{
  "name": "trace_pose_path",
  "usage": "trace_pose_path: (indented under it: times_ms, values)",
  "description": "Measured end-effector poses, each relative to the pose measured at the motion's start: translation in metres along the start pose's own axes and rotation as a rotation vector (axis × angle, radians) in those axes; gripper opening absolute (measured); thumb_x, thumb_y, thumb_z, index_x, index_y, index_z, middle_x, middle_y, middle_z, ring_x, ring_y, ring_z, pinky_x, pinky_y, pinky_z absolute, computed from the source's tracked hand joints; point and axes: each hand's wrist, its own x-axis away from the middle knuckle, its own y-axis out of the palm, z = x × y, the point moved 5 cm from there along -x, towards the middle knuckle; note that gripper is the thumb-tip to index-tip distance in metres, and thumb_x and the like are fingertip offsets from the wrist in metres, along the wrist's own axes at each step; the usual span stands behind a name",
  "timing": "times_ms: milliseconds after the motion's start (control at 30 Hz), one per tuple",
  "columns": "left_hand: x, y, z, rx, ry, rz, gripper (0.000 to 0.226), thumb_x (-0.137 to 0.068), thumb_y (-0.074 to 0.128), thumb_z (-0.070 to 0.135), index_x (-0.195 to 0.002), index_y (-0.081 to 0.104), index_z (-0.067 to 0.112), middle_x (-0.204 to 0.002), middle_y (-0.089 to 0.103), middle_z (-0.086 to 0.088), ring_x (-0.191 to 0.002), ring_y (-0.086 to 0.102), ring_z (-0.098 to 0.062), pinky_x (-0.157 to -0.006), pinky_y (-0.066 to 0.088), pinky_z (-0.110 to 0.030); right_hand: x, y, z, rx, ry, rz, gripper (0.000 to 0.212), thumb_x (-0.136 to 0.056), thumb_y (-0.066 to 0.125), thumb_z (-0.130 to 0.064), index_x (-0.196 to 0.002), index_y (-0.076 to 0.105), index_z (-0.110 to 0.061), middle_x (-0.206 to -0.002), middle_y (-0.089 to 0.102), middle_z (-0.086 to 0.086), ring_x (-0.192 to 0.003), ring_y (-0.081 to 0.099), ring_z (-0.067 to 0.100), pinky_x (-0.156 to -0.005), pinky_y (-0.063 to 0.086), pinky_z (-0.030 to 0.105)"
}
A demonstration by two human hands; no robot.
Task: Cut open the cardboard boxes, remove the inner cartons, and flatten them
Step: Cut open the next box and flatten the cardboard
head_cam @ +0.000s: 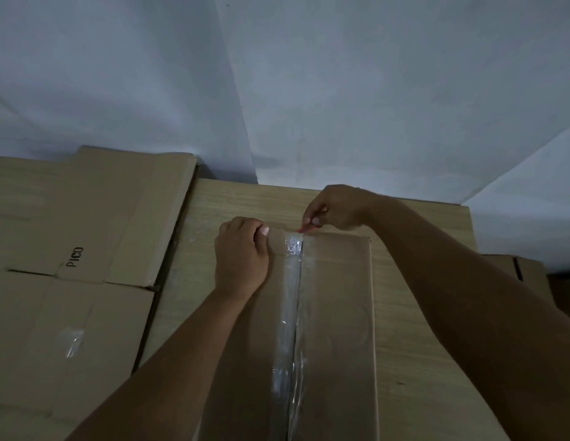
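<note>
- At the left edge of the frame I see flattened cardboard boxes (70, 249) lying in a stack, filling the space from the middle left down to the lower left corner. One panel carries the printed word "PICO", and a scrap of clear tape (69, 342) clings to a lower panel.
- Just right of that stack, a light wood-grain table (417, 345) shows as a strip, and again beyond the box in the centre and on the right side.
- In the centre, a closed cardboard box (337, 329) sits on the table, running from the bottom edge up to the middle of the frame. A strip of clear packing tape (291, 313) runs along its top seam, glossy and wrinkled.
- The left hand (240, 254) comes up from the lower left and rests on the box's far left part, fingers curled over the far edge and thumb lying on top beside the tape, gripping the box.
- The right hand (333, 206) reaches in from the lower right and sits at the box's far edge, right where the tape ends. Its fingers are pinched narrowly around a small red cutter (306, 230), whose tip meets the tape end.
- At the far right, below the right forearm, I see part of another cardboard box (528, 272), lower and in shadow.
- Behind everything, a pale draped cloth (277, 90) fills the upper half of the frame.
</note>
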Motion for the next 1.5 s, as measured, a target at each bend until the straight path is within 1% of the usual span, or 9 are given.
trace_pose_path:
  times_ms: [233,367,467,567,667,833,1067,1200,1500]
  values:
    - [-0.002,0.001,0.001,-0.068,0.019,-0.021,0.037,-0.098,0.035,0.037,-0.095,0.065,0.016,-0.096,0.062,-0.002,-0.092,0.053,-0.024,-0.077,0.048,-0.042,0.030,-0.025,0.052,0.122,0.109,-0.075,0.028,-0.091,0.069,-0.011,-0.088,0.074,-0.039,-0.099,0.074,-0.006,-0.099,0.067,0.023,-0.090,0.052,0.040]
    - [-0.001,0.001,0.001,-0.043,0.008,-0.008,0.037,-0.097,0.037,0.037,-0.096,0.067,0.015,-0.098,0.064,-0.003,-0.094,0.054,-0.026,-0.079,0.047,-0.043,0.057,-0.033,0.072,-0.048,0.106,0.204,0.027,-0.097,0.062,-0.014,-0.098,0.073,-0.038,-0.095,0.069,-0.009,-0.088,0.063,0.012,-0.077,0.049,0.029]
    - [0.001,-0.001,0.003,-0.014,0.006,-0.012,0.028,-0.100,0.050,0.032,-0.115,0.066,0.016,-0.112,0.065,-0.004,-0.109,0.053,-0.026,-0.093,0.047,-0.040,0.073,-0.010,0.074,-0.205,0.137,0.386,0.034,-0.099,0.056,-0.009,-0.114,0.067,-0.038,-0.084,0.060,-0.019,-0.074,0.055,0.006,-0.065,0.039,0.021]
    - [0.004,-0.012,0.008,0.082,-0.013,0.013,0.035,-0.097,0.062,0.029,-0.130,0.061,0.018,-0.130,0.059,-0.002,-0.127,0.043,-0.021,-0.105,0.035,-0.033,0.087,0.029,0.081,-0.397,0.220,0.545,0.035,-0.097,0.057,-0.007,-0.124,0.070,-0.027,-0.085,0.061,-0.014,-0.081,0.054,0.013,-0.075,0.040,0.027]
    - [0.006,-0.024,0.010,0.063,0.055,0.017,0.035,-0.096,0.064,0.034,-0.127,0.063,0.017,-0.128,0.062,-0.004,-0.124,0.046,-0.021,-0.106,0.038,-0.040,0.114,0.071,0.081,-0.558,0.319,0.666,0.038,-0.096,0.058,-0.009,-0.126,0.067,-0.029,-0.081,0.062,-0.013,-0.076,0.056,0.015,-0.074,0.045,0.032]
    - [0.029,-0.046,0.016,-0.017,0.115,-0.032,0.043,-0.094,0.061,0.043,-0.127,0.062,0.015,-0.126,0.062,-0.007,-0.121,0.051,-0.027,-0.103,0.042,-0.044,0.179,0.132,0.059,-0.487,0.454,0.825,0.038,-0.099,0.055,-0.015,-0.136,0.060,-0.023,-0.108,0.070,0.003,-0.095,0.065,0.021,-0.079,0.047,0.030]
    - [0.118,-0.064,0.015,0.026,0.129,-0.101,0.042,-0.092,0.066,0.036,-0.130,0.059,0.019,-0.131,0.058,-0.005,-0.126,0.046,-0.025,-0.107,0.041,-0.047,0.257,0.235,0.033,-0.475,0.774,0.881,0.037,-0.098,0.059,-0.026,-0.135,0.061,-0.025,-0.098,0.054,0.006,-0.090,0.059,0.028,-0.074,0.041,0.030]
    - [0.159,-0.068,0.006,0.034,0.172,-0.109,0.044,-0.091,0.068,0.033,-0.131,0.060,0.016,-0.132,0.057,-0.008,-0.126,0.046,-0.029,-0.104,0.044,-0.052,0.289,0.284,0.012,-0.421,0.906,0.866,0.035,-0.100,0.054,-0.031,-0.135,0.060,-0.030,-0.095,0.053,0.004,-0.092,0.057,0.029,-0.079,0.049,0.039]
    - [0.200,-0.066,-0.014,-0.004,0.180,-0.212,0.053,-0.094,0.063,0.037,-0.141,0.052,0.014,-0.150,0.043,-0.012,-0.142,0.029,-0.032,-0.113,0.035,-0.053,0.320,0.343,-0.009,-0.425,0.953,0.859,0.028,-0.098,0.059,-0.030,-0.125,0.062,-0.023,-0.110,0.061,0.006,-0.100,0.055,0.024,-0.087,0.051,0.046]
